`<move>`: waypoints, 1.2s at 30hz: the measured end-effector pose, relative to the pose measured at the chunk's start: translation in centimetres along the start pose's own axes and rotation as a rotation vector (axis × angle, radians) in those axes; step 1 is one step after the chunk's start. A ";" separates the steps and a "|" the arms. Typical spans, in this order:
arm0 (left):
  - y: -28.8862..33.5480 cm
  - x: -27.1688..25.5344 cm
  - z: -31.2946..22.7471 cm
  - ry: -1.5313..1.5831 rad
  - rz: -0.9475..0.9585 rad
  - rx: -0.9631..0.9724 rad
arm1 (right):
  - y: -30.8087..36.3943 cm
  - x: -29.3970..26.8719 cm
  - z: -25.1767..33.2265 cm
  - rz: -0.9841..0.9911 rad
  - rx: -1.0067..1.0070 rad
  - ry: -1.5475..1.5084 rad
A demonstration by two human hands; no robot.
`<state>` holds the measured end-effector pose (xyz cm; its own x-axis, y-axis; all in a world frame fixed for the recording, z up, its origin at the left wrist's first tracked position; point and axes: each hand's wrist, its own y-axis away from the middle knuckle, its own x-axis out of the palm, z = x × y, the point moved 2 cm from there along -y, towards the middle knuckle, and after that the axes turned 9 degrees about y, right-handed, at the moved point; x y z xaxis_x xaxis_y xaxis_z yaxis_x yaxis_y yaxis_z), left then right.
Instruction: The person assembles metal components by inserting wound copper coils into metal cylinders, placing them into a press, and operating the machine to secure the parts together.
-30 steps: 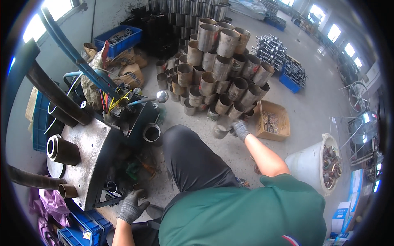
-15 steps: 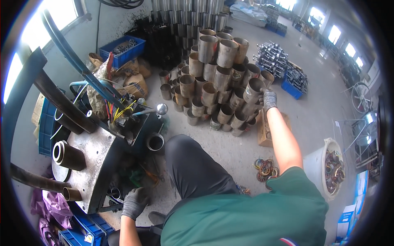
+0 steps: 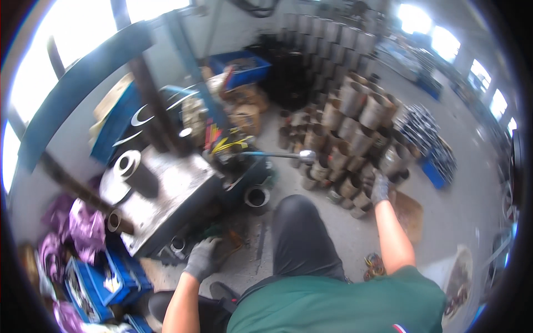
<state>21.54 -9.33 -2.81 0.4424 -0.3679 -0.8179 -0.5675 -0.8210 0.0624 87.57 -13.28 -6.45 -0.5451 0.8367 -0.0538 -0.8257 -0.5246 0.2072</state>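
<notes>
A pile of metal tubes (image 3: 360, 141) is standing on the floor (image 3: 291, 180), beyond the person's knee (image 3: 300, 213) and to its right. The gloved right hand (image 3: 380, 187) is sitting at the pile's lower right edge, but blur is hiding whether it is gripping a tube. Well apart from it, the gloved left hand (image 3: 202, 258) is hanging beside the machine (image 3: 172, 186), its grip impossible to tell. A cardboard box (image 3: 410, 213) is resting near the right forearm (image 3: 395, 236).
</notes>
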 end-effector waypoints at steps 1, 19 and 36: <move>-1.1 -0.1 -0.3 0.027 -0.059 0.060 | -0.4 0.2 -0.9 0.106 -0.042 0.096; -0.2 -12.2 5.6 0.166 -0.735 -0.166 | 38.4 45.2 12.7 1.006 -1.866 0.594; -0.3 -13.8 12.2 0.991 -1.241 -0.216 | 48.7 59.9 13.4 1.003 -1.668 1.070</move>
<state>7.15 1.32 1.50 0.8367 0.4877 0.2491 0.5349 -0.8253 -0.1808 16.67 13.39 13.52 -0.1154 0.2212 -0.9684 0.6684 -0.7039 -0.2405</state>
